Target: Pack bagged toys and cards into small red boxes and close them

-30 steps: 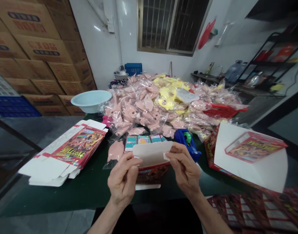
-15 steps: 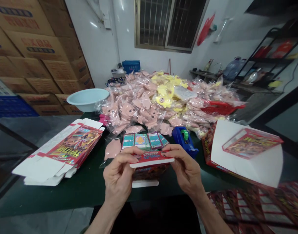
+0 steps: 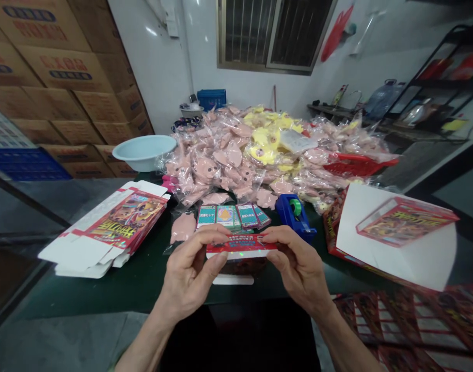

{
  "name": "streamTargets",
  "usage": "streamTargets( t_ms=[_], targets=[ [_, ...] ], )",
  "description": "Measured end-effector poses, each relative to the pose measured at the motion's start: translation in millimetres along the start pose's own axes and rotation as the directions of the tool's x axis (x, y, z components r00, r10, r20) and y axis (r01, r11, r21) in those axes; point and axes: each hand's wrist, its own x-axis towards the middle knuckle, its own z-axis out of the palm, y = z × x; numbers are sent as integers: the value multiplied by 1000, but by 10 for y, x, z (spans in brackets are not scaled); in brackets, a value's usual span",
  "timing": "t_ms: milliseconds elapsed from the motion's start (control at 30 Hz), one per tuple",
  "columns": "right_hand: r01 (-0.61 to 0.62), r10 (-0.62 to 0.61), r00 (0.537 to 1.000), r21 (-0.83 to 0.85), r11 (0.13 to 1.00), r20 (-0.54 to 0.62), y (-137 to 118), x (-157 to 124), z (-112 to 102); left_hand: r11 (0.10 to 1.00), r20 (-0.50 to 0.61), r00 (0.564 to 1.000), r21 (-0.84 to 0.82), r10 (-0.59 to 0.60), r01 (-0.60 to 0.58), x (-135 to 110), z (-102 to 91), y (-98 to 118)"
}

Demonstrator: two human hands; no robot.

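Note:
Between my hands is a small red printed carton (image 3: 240,244), its white-edged flap facing me. My left hand (image 3: 195,268) pinches the left end of the flap, thumb below and fingers on top. At the other end my right hand (image 3: 296,263) grips it the same way. Under the flap the carton's body is dark and partly hidden, with a white lower flap (image 3: 233,280) showing beneath. Just beyond lie stacks of green-bordered cards (image 3: 225,216) and a bagged pink flat piece (image 3: 183,227). A blue tape dispenser (image 3: 294,214) with green tape stands past my right hand.
Flattened red-and-white cartons (image 3: 124,217) are stacked at left. A large open display box (image 3: 399,237) stands at right, above rows of finished-looking red boxes (image 3: 407,320). Bagged pink and yellow pieces (image 3: 229,160) heap up behind, beside a pale blue basin (image 3: 143,150).
The carton's flap has tilted so more of its red printed face shows, and my thumbs have moved onto its white front edge. The view has shifted slightly.

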Motion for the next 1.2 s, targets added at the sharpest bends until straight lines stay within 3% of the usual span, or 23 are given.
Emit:
streamTargets(
  t_ms=[167, 333, 433, 567, 767, 833, 900, 967, 1067, 1100, 1200],
  targets=[
    [-6, 4, 1000, -118, 993, -19, -98, 29, -9, 997, -80, 997, -71, -18, 13, 7, 32, -47],
    [28, -38, 997, -138, 990, -70, -32, -24, 33, 989, -9, 999, -148, -34, 33, -55, 59, -200],
    [104, -130, 982, -175, 979, -140, 105, -134, 87, 987, 11, 999, -152, 49, -47, -90, 95, -285],
    [181, -212, 966, -197, 964, -151, 245, -238, 143, 970, -34, 980, -144, 195, -198, -136, 186, -378],
    [125, -150, 979, -173, 977, -139, 250, -228, 122, 952, -92, 948, 55, 304, -300, -172, 252, -490],
    [52, -64, 995, -149, 987, -76, 248, -236, 66, 946, -101, 943, 104, 318, -308, -172, 256, -523],
    [-92, 81, 992, -111, 990, -100, 303, -245, -30, 942, -103, 943, 149, 317, -300, -170, 265, -553],
    [-320, 285, 921, -97, 943, -265, 439, -235, -177, 941, -126, 943, 191, 307, -281, -173, 279, -580],
    [-584, 463, 745, -134, 801, -480, 747, -172, -469, 941, -181, 940, 233, 289, -244, -189, 303, -610],
    [-624, 490, 721, -152, 766, -491, 847, -142, -566, 941, -189, 940, 243, 285, -237, -196, 308, -616],
    [-675, 561, 710, -185, 714, -426, 1052, -46, -784, 940, -179, 942, 249, 283, -235, -206, 311, -618]
  ],
)
